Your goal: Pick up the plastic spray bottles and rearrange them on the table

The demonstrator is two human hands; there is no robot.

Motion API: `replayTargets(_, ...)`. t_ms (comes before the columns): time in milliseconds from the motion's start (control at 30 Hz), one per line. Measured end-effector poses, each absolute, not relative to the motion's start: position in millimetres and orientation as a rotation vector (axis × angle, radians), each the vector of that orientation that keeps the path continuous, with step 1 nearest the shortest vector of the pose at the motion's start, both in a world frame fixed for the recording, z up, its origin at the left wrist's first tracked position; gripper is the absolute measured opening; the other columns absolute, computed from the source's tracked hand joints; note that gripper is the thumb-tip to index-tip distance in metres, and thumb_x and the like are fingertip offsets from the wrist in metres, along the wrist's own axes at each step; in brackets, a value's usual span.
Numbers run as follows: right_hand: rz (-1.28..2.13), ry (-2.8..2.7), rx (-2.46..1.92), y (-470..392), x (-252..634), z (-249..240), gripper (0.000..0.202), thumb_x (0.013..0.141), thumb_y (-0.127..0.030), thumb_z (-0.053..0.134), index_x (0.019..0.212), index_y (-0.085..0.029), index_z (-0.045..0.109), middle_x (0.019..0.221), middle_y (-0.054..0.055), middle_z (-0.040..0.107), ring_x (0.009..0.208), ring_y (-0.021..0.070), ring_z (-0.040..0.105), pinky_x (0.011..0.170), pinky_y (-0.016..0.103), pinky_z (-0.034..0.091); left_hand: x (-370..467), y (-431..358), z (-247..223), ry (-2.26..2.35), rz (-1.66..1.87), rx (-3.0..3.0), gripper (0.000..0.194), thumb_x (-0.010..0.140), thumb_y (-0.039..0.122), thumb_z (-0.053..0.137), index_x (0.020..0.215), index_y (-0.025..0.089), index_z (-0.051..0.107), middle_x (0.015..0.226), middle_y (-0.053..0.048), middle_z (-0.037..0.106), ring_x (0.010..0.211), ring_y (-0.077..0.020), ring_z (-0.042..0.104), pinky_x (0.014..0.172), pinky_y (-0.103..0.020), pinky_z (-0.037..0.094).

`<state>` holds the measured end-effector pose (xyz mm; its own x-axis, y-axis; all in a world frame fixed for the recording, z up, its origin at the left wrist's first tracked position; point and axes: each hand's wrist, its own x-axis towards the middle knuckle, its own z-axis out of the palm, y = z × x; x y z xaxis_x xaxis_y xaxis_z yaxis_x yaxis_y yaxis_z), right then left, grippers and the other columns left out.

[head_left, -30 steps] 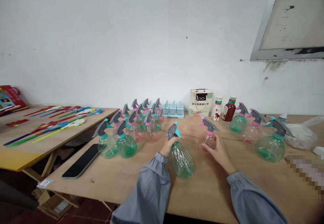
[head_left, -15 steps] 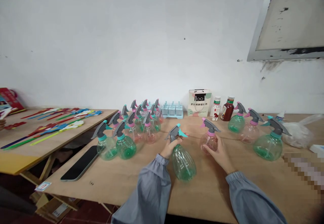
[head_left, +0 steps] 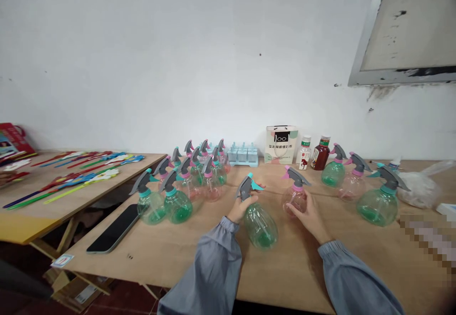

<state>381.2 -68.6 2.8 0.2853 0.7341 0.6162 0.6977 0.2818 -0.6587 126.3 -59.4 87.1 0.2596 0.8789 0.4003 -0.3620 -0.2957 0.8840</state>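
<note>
My left hand point(head_left: 242, 206) is closed around the neck of a green spray bottle point(head_left: 261, 229) with a grey and turquoise trigger head. That bottle leans, its base toward the lower right. My right hand point(head_left: 309, 214) wraps the body of a pink spray bottle point(head_left: 294, 198), which stands upright on the table. Its head is grey with pink parts. Left of my hands, several green and pink spray bottles point(head_left: 178, 206) stand in a group. To the right are a green spray bottle point(head_left: 333, 173), a pink one point(head_left: 351, 185) and a larger green one point(head_left: 377, 205).
A phone point(head_left: 113, 229) lies at the table's left edge. Along the wall stand light-blue popsicle moulds point(head_left: 242, 156), a paper bag point(head_left: 281, 145), a white bottle point(head_left: 304, 153) and a brown bottle point(head_left: 320, 154). A plastic bag point(head_left: 420, 186) lies right. Colourful strips cover the left table point(head_left: 32, 224).
The green spray bottle in my left hand has shifted slightly right, and its base has risen a little. My right hand stays on the pink bottle.
</note>
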Motion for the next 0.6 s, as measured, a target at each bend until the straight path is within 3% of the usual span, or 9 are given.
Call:
replayTargets(167,0.027,-1.434,-1.431,-68.6,382.0,2.3,0.075,0.072,-0.063,0.066,0.13,-0.019,0.045,0.118,0.014,0.057,0.112,0.0334,0.055,0.098,0.051,0.045,123.6,-56.2,78.1,0.656,1.378,1.262,0.033,0.059,0.042,0.071,0.081,0.017,0.065,0.08,-0.006,0.071,0.083,-0.0238,0.065,0.082,-0.036,0.046)
replayTargets(433,0.038,-1.424,-1.433,-68.3,382.0,2.7,0.077,0.072,-0.066,0.065,0.129,-0.018,0.045,0.118,0.015,0.056,0.113,0.0336,0.055,0.099,0.051,0.044,124.0,-54.0,78.9,0.496,1.35,1.482,0.034,0.068,0.039,0.068,0.096,0.019,0.068,0.108,-0.009,0.072,0.108,-0.0258,0.063,0.101,-0.041,0.042)
replayTargets(600,0.077,-1.418,-1.442,-69.6,381.5,3.7,0.078,0.071,-0.066,0.065,0.13,-0.018,0.044,0.12,0.015,0.056,0.115,0.0336,0.054,0.101,0.051,0.043,121.5,-49.6,70.8,0.599,1.37,1.464,0.031,0.069,0.047,0.067,0.086,0.021,0.066,0.088,-0.008,0.073,0.093,-0.0274,0.067,0.095,-0.047,0.047)
